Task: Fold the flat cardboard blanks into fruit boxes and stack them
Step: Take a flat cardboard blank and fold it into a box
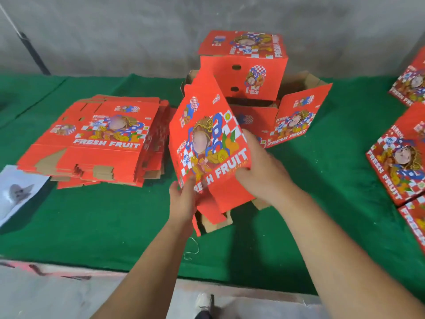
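Observation:
Both my hands hold one red "FRESH FRUIT" cardboard blank (207, 143) tilted up above the green table. My left hand (182, 199) grips its lower left edge, thumb on the printed face. My right hand (259, 169) grips its right edge, fingers curled round the side. The blank is partly opened, with brown flaps hanging below it. A pile of flat blanks (99, 139) lies to the left. Behind the held blank stand folded boxes: an open one (296, 111) and a closed one (243, 65) on top.
The green cloth table (103, 226) ends at a near edge above a grey floor. More red boxes (400, 155) lie at the right edge. A white sheet (16, 192) rests at the left. A grey wall runs behind. My shoe (204, 302) shows below.

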A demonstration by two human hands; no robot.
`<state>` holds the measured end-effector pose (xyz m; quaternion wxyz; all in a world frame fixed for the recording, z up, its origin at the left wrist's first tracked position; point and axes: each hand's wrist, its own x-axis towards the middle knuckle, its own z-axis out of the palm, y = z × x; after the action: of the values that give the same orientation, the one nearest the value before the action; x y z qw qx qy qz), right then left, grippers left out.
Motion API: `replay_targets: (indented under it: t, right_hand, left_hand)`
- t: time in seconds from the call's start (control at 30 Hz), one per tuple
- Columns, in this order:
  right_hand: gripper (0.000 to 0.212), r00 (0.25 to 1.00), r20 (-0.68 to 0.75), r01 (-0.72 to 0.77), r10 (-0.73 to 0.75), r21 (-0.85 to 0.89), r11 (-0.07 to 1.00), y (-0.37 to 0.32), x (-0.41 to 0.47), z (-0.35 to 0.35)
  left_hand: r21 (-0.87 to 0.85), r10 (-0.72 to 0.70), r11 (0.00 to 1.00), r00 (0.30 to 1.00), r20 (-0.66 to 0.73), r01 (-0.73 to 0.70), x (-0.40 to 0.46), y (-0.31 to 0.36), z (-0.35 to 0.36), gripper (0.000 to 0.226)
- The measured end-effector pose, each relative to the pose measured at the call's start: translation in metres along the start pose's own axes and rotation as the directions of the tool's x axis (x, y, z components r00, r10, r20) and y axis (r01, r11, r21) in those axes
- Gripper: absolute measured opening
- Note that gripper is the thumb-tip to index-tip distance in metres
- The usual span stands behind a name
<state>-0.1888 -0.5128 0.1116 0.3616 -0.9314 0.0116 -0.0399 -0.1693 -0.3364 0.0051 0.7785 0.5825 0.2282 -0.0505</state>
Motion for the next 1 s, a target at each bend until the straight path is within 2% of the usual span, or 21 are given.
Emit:
replay_targets:
  t: [0.07,0.1,0.13,0.2,0.23,0.3,0.37,0.4,0.47,0.53,0.6,0.63,0.7,0.8,0.87,0.93,1.0]
  right_hand:
    - [0.071,0.998,0.033,0.056,-0.055,-0.053,0.997,-0.006,0.005,-0.013]
    - [0.065,0.996,0.052,0.073,-0.069,-0.086,0.994,-0.007,0.007,-0.018]
    - [0.058,0.995,0.062,0.081,-0.073,-0.135,0.988,-0.007,0.009,-0.020]
    - [0.043,0.997,0.005,0.076,-0.077,-0.254,0.964,-0.005,0.009,-0.020]
    - [0.036,0.993,-0.067,0.071,-0.098,-0.324,0.943,-0.004,0.010,-0.018]
    - [0.027,0.953,-0.235,0.068,-0.190,-0.446,0.892,-0.003,0.011,-0.012]
    - [0.027,0.908,-0.342,0.053,-0.242,-0.478,0.877,-0.006,0.015,-0.005]
    - [0.030,0.894,-0.371,0.049,-0.250,-0.475,0.879,-0.007,0.018,-0.002]
    - [0.038,0.878,-0.395,0.054,-0.269,-0.476,0.878,-0.011,0.025,0.003]
    - [0.042,0.870,-0.397,0.075,-0.294,-0.482,0.873,-0.017,0.031,0.007]
    - [0.042,0.850,-0.430,0.075,-0.304,-0.472,0.878,-0.026,0.038,0.008]
    - [0.043,0.832,-0.471,0.054,-0.293,-0.457,0.888,-0.032,0.041,0.009]
    - [0.052,0.771,-0.570,0.007,-0.285,-0.440,0.898,-0.044,0.048,0.011]
    - [0.084,0.706,-0.630,0.046,-0.324,-0.415,0.908,-0.065,0.064,0.021]
    - [0.094,0.688,-0.656,0.095,-0.311,-0.344,0.934,-0.071,0.077,0.029]
    - [0.096,0.683,-0.691,0.077,-0.238,-0.256,0.964,-0.064,0.089,0.038]
    - [0.100,0.688,-0.720,-0.019,-0.089,-0.140,0.990,-0.047,0.098,0.048]
  left_hand:
    - [0.045,-0.061,0.997,0.988,0.144,0.056,-0.006,0.007,0.008,0.065]
    - [0.083,-0.048,0.996,0.975,0.217,0.030,-0.011,0.010,0.013,0.070]
    - [0.133,0.001,0.990,0.961,0.278,-0.040,-0.017,0.014,0.019,0.065]
    - [0.263,0.188,0.919,0.913,0.363,-0.294,-0.023,0.025,0.029,0.052]
    - [0.332,0.308,0.834,0.870,0.384,-0.441,-0.023,0.032,0.032,0.052]
    - [0.519,0.568,0.546,0.746,0.348,-0.658,-0.016,0.058,0.035,0.072]
    - [0.688,0.731,0.233,0.590,0.343,-0.688,-0.008,0.094,0.032,0.094]
    - [0.739,0.743,0.062,0.525,0.415,-0.671,-0.003,0.110,0.030,0.097]
    - [0.760,0.663,-0.224,0.476,0.577,-0.610,0.006,0.137,0.030,0.087]
    - [0.735,0.600,-0.326,0.471,0.647,-0.594,0.013,0.155,0.033,0.060]
    - [0.698,0.589,-0.331,0.439,0.678,-0.635,0.020,0.170,0.035,0.037]
    - [0.676,0.602,-0.290,0.419,0.679,-0.678,0.024,0.176,0.035,0.030]
    - [0.651,0.669,-0.148,0.409,0.621,-0.745,0.030,0.183,0.035,0.021]
    - [0.660,0.706,0.032,0.485,0.517,-0.751,0.041,0.185,0.033,0.020]
    - [0.648,0.699,0.119,0.527,0.483,-0.752,0.054,0.186,0.023,0.031]
    - [0.595,0.686,0.239,0.567,0.456,-0.768,0.074,0.188,0.005,0.034]
    - [0.535,0.657,0.340,0.602,0.454,-0.773,0.092,0.187,-0.019,0.027]
